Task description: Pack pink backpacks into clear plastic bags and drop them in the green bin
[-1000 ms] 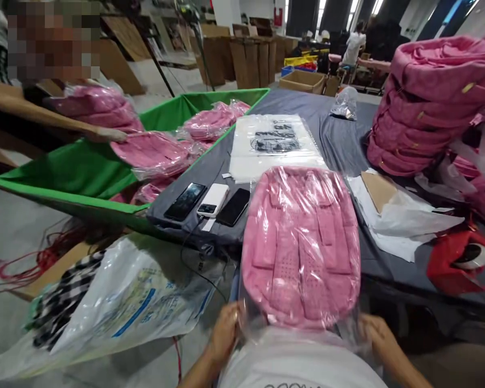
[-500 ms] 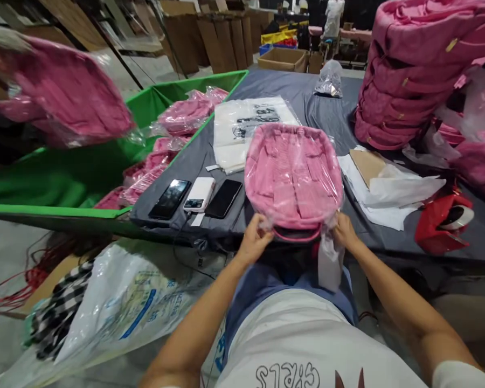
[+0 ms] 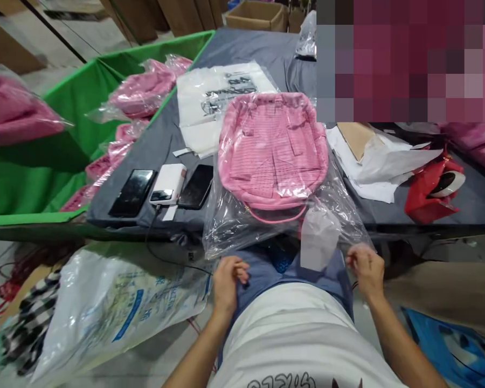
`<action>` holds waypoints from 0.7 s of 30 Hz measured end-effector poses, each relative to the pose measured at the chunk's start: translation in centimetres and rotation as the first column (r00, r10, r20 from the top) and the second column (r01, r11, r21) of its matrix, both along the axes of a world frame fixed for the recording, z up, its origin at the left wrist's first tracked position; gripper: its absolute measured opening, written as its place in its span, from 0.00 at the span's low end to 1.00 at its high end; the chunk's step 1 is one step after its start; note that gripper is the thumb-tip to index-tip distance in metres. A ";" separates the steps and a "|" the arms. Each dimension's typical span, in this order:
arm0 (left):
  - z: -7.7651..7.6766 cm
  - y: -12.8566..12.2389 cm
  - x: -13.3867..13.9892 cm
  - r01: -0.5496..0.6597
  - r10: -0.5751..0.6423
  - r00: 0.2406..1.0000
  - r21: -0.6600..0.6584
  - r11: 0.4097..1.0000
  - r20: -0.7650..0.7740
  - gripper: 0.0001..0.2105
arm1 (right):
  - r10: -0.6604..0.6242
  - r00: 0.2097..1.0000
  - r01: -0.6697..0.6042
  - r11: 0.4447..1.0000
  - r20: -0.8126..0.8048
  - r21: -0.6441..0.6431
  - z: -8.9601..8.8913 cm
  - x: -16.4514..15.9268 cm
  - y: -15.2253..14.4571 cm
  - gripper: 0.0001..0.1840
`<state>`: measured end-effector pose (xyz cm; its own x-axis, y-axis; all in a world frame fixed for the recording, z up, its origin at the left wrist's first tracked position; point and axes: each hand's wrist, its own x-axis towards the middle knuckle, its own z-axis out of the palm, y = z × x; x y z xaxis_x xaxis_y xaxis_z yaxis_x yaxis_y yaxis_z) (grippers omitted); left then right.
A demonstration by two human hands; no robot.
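A pink backpack lies on the table inside a clear plastic bag, its loose end hanging over the table's front edge toward me. A white slip shows at the bag's lower right. My left hand is below the bag's lower left corner, apart from it, fingers loosely bent with nothing visible in them. Close by the bag's lower right corner is my right hand, its fingers loosely curled and slightly blurred. No plastic shows between those fingers; whether the back of the hand touches the bag is unclear.
Two phones and a white power bank lie left on the grey table. White printed bags are behind them. Wrapped pink packs fill part of a green bin. Right are papers and a red tape dispenser.
Both hands have let go of the plastic near the backpack and moved down and apart. The bag's open end now spreads out flat. The pink pack at left has dropped lower toward the bin.
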<state>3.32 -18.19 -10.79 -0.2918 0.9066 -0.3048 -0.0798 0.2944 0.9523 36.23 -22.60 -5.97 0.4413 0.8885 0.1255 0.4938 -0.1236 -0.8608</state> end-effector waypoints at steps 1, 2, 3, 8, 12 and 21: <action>0.2 0.0 1.5 0.154 -0.154 0.988 0.030 0.988 -0.004 0.15 | 0.057 0.997 -0.060 0.996 0.043 0.070 0.0 -1.5 -0.1 0.22; 0.4 0.4 3.1 0.281 -0.280 0.960 0.080 0.956 -0.022 0.15 | 0.115 0.984 -0.134 0.981 0.132 0.141 0.1 -2.8 0.2 0.16; 0.4 1.1 4.8 0.380 -0.378 0.925 0.133 0.915 -0.038 0.16 | 0.154 0.956 -0.207 0.957 0.248 0.203 0.3 -3.9 0.7 0.12; -1.1 5.4 12.0 0.525 -0.535 0.845 0.219 0.823 -0.013 0.14 | 0.127 0.741 -0.368 0.898 0.659 0.240 1.3 -6.0 4.2 0.30; -2.6 5.8 14.2 0.507 -0.515 0.857 0.211 0.836 -0.017 0.10 | 0.061 0.716 -0.284 0.936 0.695 0.210 1.6 -5.7 5.4 0.53; -1.3 4.4 14.6 0.646 -0.652 0.755 0.258 0.718 -0.076 0.20 | 0.445 0.750 -0.528 0.848 0.490 0.039 0.8 1.2 2.6 0.26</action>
